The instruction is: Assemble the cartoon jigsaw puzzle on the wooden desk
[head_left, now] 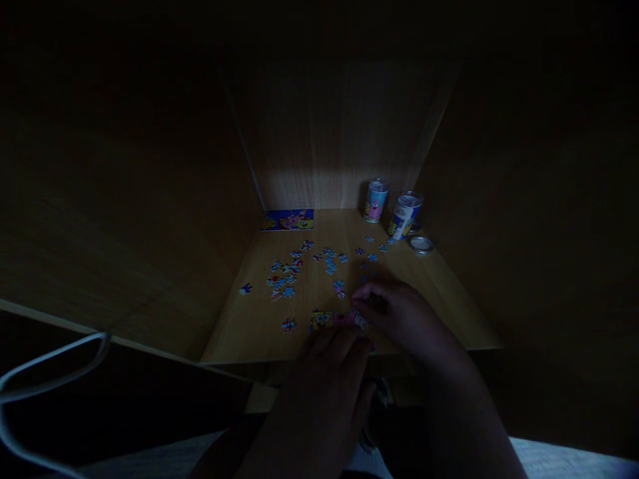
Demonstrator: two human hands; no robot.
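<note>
The light is dim. A partly joined jigsaw puzzle [324, 319] with yellow and pink cartoon figures lies near the front edge of the wooden surface. My left hand [332, 362] rests at its near side, fingers laid out over the lower edge and hiding part of it. Just above the puzzle's right end, my right hand [399, 313] has its thumb and index finger brought together; whatever is between the tips is too dark to make out. A small joined pair of puzzle pieces [339, 288] lies left of those fingertips.
Loose puzzle pieces [287, 269] are scattered to the left, and more blue pieces [372, 257] to the right. At the back stand two cartoon-printed cans [375, 201], [404, 216] beside a round lid [421, 245]. A picture card [288, 219] lies back left. Wooden walls enclose the sides.
</note>
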